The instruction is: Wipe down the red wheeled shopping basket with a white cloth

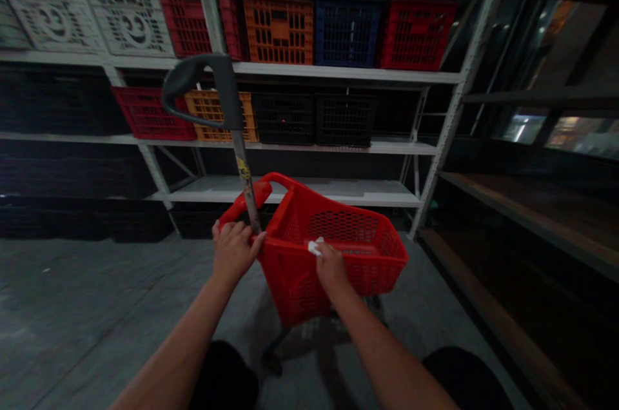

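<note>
Red plastic trolley basket stands directly before you on its wheeled frame, mesh-walled, with a metal pole rising to a black loop handle. Left hand: grip closed around the red rim bar just beside the pole. Right hand: grip pinched on a white scrap at the basket's near rim. Surface: grey concrete floor, open room to your left. Ahead, the lowest white steel shelf lies just beyond the basket, with plastic crates on the shelves above. To the right, a dark wooden shelf edge runs near the basket.
</note>
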Available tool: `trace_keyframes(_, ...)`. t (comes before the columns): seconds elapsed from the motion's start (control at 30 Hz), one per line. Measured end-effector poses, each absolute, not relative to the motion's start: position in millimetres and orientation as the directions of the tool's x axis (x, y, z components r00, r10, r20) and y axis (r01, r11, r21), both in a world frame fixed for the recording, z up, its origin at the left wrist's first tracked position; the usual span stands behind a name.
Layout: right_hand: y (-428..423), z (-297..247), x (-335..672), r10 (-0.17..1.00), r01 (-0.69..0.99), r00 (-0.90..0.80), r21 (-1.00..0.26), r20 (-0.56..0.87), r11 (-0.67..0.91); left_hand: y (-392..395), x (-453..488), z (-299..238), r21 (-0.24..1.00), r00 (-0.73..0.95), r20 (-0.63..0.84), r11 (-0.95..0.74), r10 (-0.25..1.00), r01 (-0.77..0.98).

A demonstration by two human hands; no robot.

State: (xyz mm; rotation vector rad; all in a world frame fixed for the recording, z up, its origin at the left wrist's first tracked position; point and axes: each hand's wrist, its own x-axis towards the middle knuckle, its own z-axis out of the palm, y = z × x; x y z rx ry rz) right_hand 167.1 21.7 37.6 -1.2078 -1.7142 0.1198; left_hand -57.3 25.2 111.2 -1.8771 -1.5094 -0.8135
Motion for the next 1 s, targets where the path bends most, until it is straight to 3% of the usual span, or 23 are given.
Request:
trace_keyframes(0.2, 9, -4, 261, 0.714, 0.745, 0.139, -0.548, 0.686, 0.381, 30, -60, 109, -0.067, 0.165, 0.774, -0.180, 0.612, 0.981)
trace_keyframes(0.53, 22, 27, 149, 0.698, 0.589, -0.011, -0.559, 0.716, 0.583, 26, -58, 110, -0.086, 0.171, 0.768, -0.165, 0.617, 0.982)
trace_keyframes(0.67, 15, 12, 205, 0.706, 0.672, 0.027, -0.536, 0.707, 0.511, 33, -69, 109, -0.101, 0.187, 0.752, -0.171, 0.632, 0.980)
trace_keyframes(0.9, 4, -12, 312, 0.701, 0.812, 0.279, -0.551, 0.657, 0.193, 42, -77, 108, -0.108, 0.182, 0.755, -0.154, 0.630, 0.982)
trace_keyframes(1.0, 12, 2, 272, 0.731, 0.777, 0.178, -0.550, 0.659, 0.306, 42, -76, 108, -0.124, 0.182, 0.761, -0.137, 0.623, 0.983)
